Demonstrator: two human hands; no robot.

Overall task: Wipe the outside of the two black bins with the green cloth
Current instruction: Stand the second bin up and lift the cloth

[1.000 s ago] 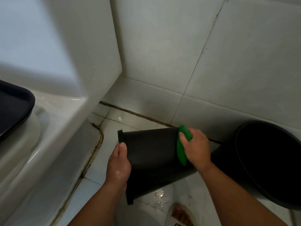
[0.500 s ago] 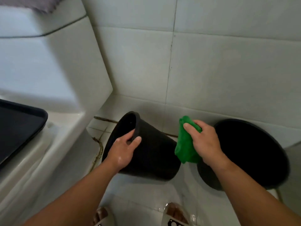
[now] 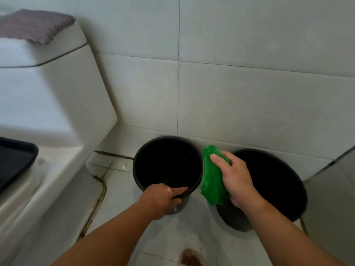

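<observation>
The left hand (image 3: 162, 197) is clamped on the near rim of the smaller black bin (image 3: 138, 156), one finger lying along the inside edge and the others curled against the outer wall below. That bin stands upright on the tiled floor (image 3: 117, 169), its open mouth facing up, close to the foot of the wall (image 3: 249, 93).

The right hand (image 3: 237, 181) is closed round the green cloth (image 3: 212, 183), thumb on top and fingers wrapped behind it. The bunched cloth hangs in the gap between the two bins, just beside the right edge of the smaller one and overlapping the left rim of the larger black bin (image 3: 303, 191). Whether the cloth actually touches either wall cannot be told. The larger bin sits on the floor to the right, also close to the wall, partly hidden behind the right hand and forearm.

To the left is a white toilet (image 3: 57, 104) with a black seat (image 3: 15, 160) and a grey-purple mat (image 3: 34, 25) lying on its tank lid. A dark stained seam (image 3: 99, 198) runs along the toilet's base. A foot in a sandal (image 3: 192, 258) shows at the bottom edge.
</observation>
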